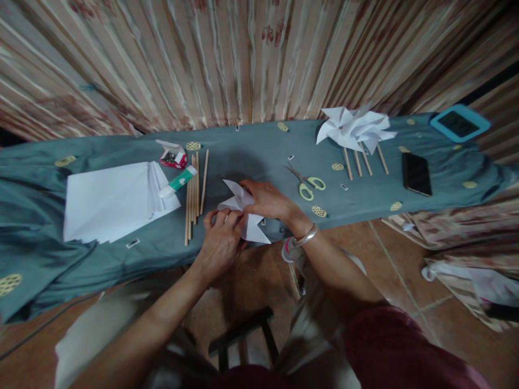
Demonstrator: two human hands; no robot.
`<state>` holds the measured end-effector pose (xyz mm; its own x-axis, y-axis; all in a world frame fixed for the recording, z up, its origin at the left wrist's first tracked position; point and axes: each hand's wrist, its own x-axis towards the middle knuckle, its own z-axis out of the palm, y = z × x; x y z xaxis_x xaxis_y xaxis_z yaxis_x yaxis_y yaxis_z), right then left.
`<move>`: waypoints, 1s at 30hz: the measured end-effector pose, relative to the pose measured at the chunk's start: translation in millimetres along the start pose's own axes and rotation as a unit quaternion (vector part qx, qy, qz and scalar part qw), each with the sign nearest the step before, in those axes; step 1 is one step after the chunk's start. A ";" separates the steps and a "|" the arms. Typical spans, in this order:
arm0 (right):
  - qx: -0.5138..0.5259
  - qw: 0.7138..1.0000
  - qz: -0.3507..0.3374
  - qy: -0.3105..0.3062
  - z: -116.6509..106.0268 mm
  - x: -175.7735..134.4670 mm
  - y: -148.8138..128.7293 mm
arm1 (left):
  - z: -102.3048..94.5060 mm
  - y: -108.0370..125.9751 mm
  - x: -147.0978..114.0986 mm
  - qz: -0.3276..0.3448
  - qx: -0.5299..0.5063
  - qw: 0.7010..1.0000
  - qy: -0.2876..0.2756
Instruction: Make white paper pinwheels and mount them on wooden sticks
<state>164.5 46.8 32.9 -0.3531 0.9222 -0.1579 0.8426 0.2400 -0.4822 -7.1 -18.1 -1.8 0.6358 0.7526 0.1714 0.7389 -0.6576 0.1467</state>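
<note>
Grasping a paper pinwheel with left hand and right hand by the near edge of the tabletop, between wooden sticks and scissors.

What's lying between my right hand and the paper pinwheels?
The green-handled scissors lie on the cloth between your right hand and the pinwheels, as the head view shows.
</note>
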 end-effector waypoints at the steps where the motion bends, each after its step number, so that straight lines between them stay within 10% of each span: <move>1: 0.000 1.000 0.002 0.004 1.2 1.1 0.8 | 0.6 -0.1 -0.4 0.000 0.000 1.000 0.000; 30: -0.037 0.998 -0.022 -0.050 -5.3 9.0 -3.3 | 19.5 -3.6 -7.8 0.012 0.049 0.998 0.030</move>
<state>160.7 56.0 37.7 -0.4263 0.8764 -0.2240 0.8515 0.3051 -0.4264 -10.4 -20.9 -22.6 0.6406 0.7316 0.2330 0.7440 -0.6665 0.0472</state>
